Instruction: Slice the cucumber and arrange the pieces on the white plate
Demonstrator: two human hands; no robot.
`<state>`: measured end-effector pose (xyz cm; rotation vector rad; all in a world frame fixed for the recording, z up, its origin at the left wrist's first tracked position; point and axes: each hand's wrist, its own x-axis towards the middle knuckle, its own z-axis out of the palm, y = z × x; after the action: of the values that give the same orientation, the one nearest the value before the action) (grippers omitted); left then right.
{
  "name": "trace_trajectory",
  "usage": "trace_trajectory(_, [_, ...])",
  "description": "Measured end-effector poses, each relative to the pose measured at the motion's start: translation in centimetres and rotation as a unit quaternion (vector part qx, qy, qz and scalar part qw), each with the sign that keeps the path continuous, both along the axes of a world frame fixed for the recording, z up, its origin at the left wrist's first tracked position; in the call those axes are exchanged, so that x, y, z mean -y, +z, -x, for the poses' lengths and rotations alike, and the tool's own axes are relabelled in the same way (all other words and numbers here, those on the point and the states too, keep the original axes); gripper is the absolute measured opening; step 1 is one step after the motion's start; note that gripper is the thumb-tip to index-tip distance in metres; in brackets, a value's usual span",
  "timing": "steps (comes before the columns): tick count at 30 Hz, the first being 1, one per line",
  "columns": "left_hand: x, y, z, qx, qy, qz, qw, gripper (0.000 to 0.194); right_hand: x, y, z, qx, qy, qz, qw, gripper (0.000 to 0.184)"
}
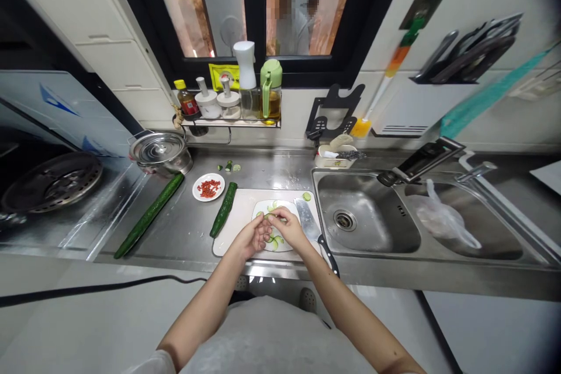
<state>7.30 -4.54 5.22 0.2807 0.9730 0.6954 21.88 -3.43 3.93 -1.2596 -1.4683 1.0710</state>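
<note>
My left hand (254, 238), palm up with fingers curled, meets my right hand (287, 225) over a white plate (288, 245). Between their fingertips is a small green cucumber slice (266, 217), mostly hidden by the fingers. On the plate, green-edged cucumber slices (276, 242) lie fanned out. The plate stands on a pale cutting board (240, 228). A cleaver (308, 219) with a black handle lies on the board's right side, and a cucumber end piece (306, 196) is just above it. A shorter cucumber (224, 210) rests along the board's left edge.
A long cucumber (150, 216) lies on the steel counter, left of a saucer of chopped red pieces (208, 189). Behind are a lidded pot (160, 152), cucumber scraps (228, 166) and a seasoning rack (232, 123). The double sink (368, 210) is at right, a plastic bag (442, 219) in its far basin.
</note>
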Motion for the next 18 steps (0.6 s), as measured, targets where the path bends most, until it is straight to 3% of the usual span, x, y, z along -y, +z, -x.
trace_trajectory(4, [0.0,-0.4,0.1,0.036,0.034,0.005,0.999,0.024,0.8,0.2,-0.4,0.119,0.003,-0.058,0.991,0.012])
trace_trajectory(11, [1.1,-2.0,0.2,-0.028,0.049,-0.067,0.996,0.034,2.5,0.7,-0.8,0.280,0.054,-0.110,0.952,0.018])
trace_trajectory(14, [1.3,-1.9,0.2,-0.056,0.055,-0.076,0.994,0.037,2.6,0.8,-0.8,0.307,0.078,-0.115,0.942,0.023])
trace_trajectory(18, [1.2,-1.2,0.2,-0.066,0.073,-0.096,0.990,0.042,2.2,0.6,-0.7,0.262,0.069,-0.112,0.956,0.024])
